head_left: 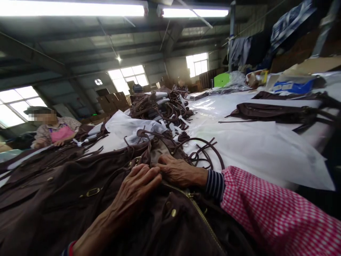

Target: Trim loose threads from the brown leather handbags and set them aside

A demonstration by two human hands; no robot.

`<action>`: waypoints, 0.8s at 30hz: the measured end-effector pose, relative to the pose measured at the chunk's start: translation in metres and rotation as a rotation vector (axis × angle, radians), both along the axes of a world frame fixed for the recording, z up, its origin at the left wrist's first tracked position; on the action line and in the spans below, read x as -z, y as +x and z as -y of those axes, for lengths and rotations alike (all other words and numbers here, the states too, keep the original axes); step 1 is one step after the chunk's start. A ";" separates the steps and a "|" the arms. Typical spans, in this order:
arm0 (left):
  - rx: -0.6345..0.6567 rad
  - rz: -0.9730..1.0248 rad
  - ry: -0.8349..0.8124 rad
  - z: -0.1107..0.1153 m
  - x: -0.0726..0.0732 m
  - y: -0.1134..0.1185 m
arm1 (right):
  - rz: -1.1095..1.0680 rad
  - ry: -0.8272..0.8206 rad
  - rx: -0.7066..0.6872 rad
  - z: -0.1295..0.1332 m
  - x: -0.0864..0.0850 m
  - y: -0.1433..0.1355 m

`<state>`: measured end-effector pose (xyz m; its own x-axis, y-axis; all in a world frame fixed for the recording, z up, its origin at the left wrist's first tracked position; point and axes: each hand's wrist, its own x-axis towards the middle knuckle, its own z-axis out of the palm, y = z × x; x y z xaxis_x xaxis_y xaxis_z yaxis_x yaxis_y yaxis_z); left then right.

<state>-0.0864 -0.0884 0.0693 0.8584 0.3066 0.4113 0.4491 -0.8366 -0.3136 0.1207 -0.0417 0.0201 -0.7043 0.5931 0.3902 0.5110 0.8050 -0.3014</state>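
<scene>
A dark brown bag point(66, 199) with brass fittings and a zip point(197, 209) lies in front of me, on a pile of like bags. My left hand point(135, 188) rests flat on it with fingers together, fingertips pressing the fabric near the top edge. My right hand point(178, 172), in a striped cuff and red checked sleeve, lies just beside it, fingers curled onto the same edge of the bag. The two hands touch at the fingertips. What the fingertips pinch is hidden.
Loose brown straps point(202, 149) lie past my hands on the white table cover point(253, 145). More brown bags point(165, 106) and clear plastic bags point(128, 126) are piled farther back, one flat bag point(277, 112) at right. A person in pink point(55, 133) works at far left.
</scene>
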 end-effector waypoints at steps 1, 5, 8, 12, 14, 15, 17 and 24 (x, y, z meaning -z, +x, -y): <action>0.005 0.017 0.001 0.001 0.002 0.000 | 0.009 0.000 -0.016 0.000 -0.003 0.001; -0.029 0.046 -0.049 0.003 0.006 0.001 | 0.015 -0.022 -0.120 -0.016 -0.026 0.027; -0.052 0.051 -0.079 0.003 0.010 0.001 | -0.116 0.007 0.110 -0.052 -0.045 0.078; -0.051 0.099 -0.033 0.002 0.016 0.001 | -0.012 0.034 0.675 -0.107 -0.041 0.159; -0.048 0.123 -0.005 0.002 0.016 0.002 | 0.133 -0.063 0.795 -0.122 -0.026 0.186; -0.038 0.124 0.004 0.002 0.015 0.002 | 0.187 -0.114 0.821 -0.126 -0.016 0.194; 0.000 0.126 0.022 0.001 0.013 0.000 | 0.233 -0.176 0.847 -0.127 0.001 0.201; 0.022 0.191 0.033 -0.002 0.019 -0.005 | 0.117 -0.050 1.097 -0.119 0.011 0.203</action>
